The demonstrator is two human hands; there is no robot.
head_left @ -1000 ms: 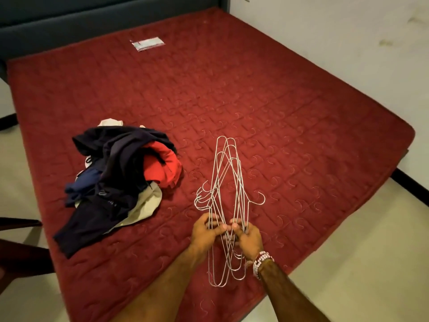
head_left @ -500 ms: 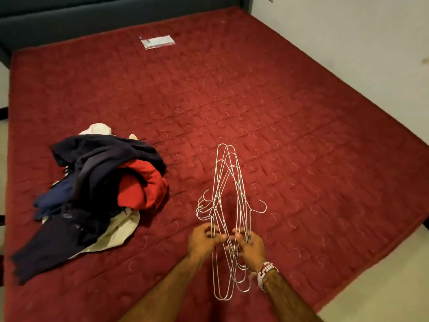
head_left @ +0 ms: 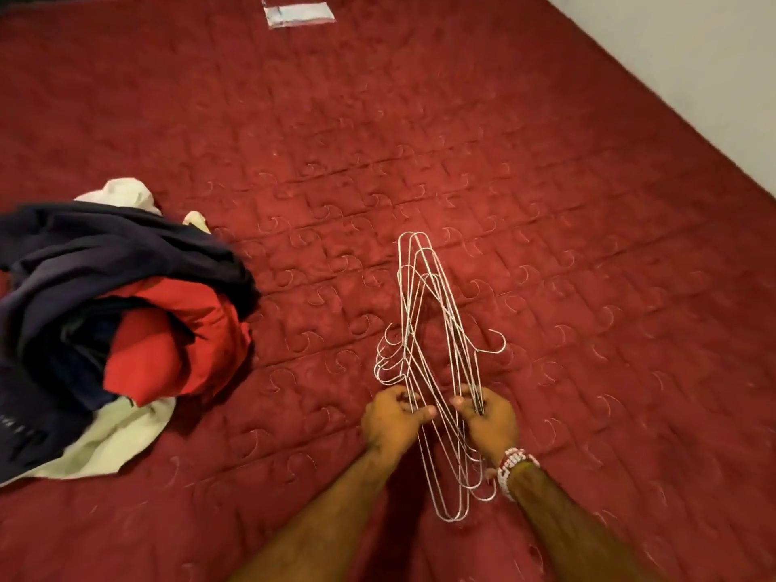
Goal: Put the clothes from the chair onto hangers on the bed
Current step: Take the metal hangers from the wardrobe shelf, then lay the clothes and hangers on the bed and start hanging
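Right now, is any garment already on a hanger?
No, the clothes lie heaped on the bed, apart from the bare hangers.

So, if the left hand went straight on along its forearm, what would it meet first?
Beyond the silver wire hangers that the left hand grips, only bare red quilted mattress, probably.

The view has pushed forward and dipped lower over the bed (head_left: 567, 182). The headboard, the floor on the right and the dark shape at the near left have slipped out of sight, and the pile of clothes (head_left: 126, 321) now runs off the left edge. The left hand (head_left: 392, 422) and right hand (head_left: 491, 422), which met thumb to thumb on the wire hangers (head_left: 424, 312), have drawn slightly apart, opening a narrow gap in the bundle.
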